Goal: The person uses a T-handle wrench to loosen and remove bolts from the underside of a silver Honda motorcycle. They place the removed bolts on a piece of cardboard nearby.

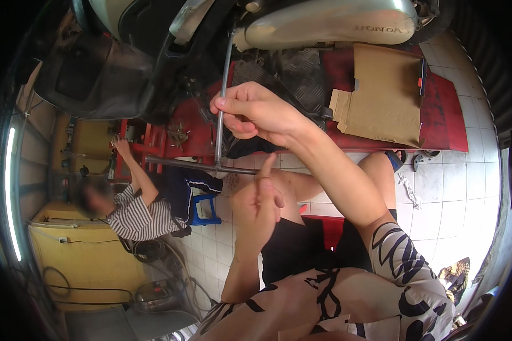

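My right hand [247, 113] is closed on the upright steel shaft of a T-handle wrench [226, 65], thumb lying along it. The shaft's top end reaches the underside of a scooter [318, 20] beside its silver cover, and its crossbar lies lower, over my legs. My left hand [261, 202] is at the crossbar's right end, index finger stretched up across it and other fingers loosely bent, not gripping it. Whether that finger touches the bar is unclear.
A red lift platform [446, 113] under the scooter bears a flattened cardboard box [387, 91]. At left, a co-worker in a striped shirt [139, 221] reaches toward a red rack [153, 139], near a blue stool [205, 210] and a yellow cabinet [79, 256] with hoses.
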Demonstrator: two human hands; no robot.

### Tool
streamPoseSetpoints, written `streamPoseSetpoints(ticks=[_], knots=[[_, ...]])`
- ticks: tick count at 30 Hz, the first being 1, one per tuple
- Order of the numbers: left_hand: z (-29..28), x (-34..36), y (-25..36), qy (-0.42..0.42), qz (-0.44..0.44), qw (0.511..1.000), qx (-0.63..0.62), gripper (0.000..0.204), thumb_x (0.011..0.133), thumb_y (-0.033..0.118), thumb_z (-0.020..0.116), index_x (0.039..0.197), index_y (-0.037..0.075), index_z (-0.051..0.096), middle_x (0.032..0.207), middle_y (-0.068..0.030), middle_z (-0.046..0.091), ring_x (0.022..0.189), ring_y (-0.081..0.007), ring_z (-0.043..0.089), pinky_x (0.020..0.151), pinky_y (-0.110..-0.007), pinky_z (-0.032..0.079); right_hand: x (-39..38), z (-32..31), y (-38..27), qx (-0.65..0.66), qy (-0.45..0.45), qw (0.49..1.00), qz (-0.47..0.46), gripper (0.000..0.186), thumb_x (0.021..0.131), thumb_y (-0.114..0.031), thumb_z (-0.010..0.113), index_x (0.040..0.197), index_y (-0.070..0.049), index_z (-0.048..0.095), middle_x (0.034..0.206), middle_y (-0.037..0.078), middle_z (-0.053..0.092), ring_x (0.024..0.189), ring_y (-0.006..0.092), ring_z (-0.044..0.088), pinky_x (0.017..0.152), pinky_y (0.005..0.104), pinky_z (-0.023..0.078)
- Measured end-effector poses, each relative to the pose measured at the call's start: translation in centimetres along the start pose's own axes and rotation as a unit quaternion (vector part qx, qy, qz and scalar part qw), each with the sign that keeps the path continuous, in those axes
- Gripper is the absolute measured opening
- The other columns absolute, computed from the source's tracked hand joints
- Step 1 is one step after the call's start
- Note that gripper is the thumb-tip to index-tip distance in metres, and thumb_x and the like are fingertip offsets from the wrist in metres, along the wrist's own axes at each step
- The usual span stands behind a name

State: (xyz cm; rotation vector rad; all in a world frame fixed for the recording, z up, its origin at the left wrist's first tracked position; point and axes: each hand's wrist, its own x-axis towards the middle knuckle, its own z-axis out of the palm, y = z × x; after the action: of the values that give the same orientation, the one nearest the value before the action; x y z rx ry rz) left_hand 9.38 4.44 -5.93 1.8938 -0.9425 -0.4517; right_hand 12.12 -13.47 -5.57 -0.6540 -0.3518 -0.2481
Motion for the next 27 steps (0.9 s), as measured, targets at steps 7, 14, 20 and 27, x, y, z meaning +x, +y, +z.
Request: streamPoseSetpoints(ticks=[7,14,20,27], knots=[[-3.1,1.9,1.3,0.248,-0.036,0.938,-0.242,0.06,0.1,0.043,0.036,0.126,-0.01,0.049,0.056,-0.0041,0.049,0.042,-0.007,0.039,0.036,-0.02,0.025,1.1,0.0,0.7,0.017,-0.009,1.0,-0.024,0.022,0.097,-0.013,0.049,0.102,0.008,0.054,0.063,0.002,0.051,0.052,0.0059,0.04,0.047,0.0207,0.033],[-3.7,3.5,4.7,0.276,0.096,0.928,-0.231,0.05,0.1,0.031,0.04,0.125,-0.011,0.048,0.058,0.0027,0.043,0.044,-0.0025,0.034,0.036,-0.018,0.021,0.7,0.3,-1.1,-0.028,-0.013,0.999,-0.032,0.025,0.096,-0.019,0.054,0.107,0.002,0.059,0.064,-0.001,0.051,0.053,0.0044,0.043,0.047,0.0194,0.035],[-3.9,2.5,5.6,0.207,0.129,0.97,-0.005,0.038,0.096,0.012,0.05,0.13,-0.004,0.049,0.067,-0.0019,0.055,0.043,-0.003,0.032,0.041,-0.019,0.027,0.3,0.2,-1.6,-0.066,-0.002,0.998,0.021,0.025,0.095,-0.02,0.056,0.101,0.004,0.06,0.063,0.002,0.056,0.05,0.0048,0.047,0.046,0.019,0.036],[-2.6,2.1,6.2,0.131,0.256,0.867,0.407,0.029,0.083,-0.003,0.056,0.11,0.002,0.067,0.079,-0.0092,0.069,0.056,-0.016,0.06,0.051,-0.027,0.046,0.3,-0.7,-1.2,-0.08,0.023,0.996,0.032,0.024,0.094,-0.021,0.058,0.097,0.002,0.06,0.065,0.005,0.06,0.049,0.0054,0.048,0.047,0.0181,0.038]])
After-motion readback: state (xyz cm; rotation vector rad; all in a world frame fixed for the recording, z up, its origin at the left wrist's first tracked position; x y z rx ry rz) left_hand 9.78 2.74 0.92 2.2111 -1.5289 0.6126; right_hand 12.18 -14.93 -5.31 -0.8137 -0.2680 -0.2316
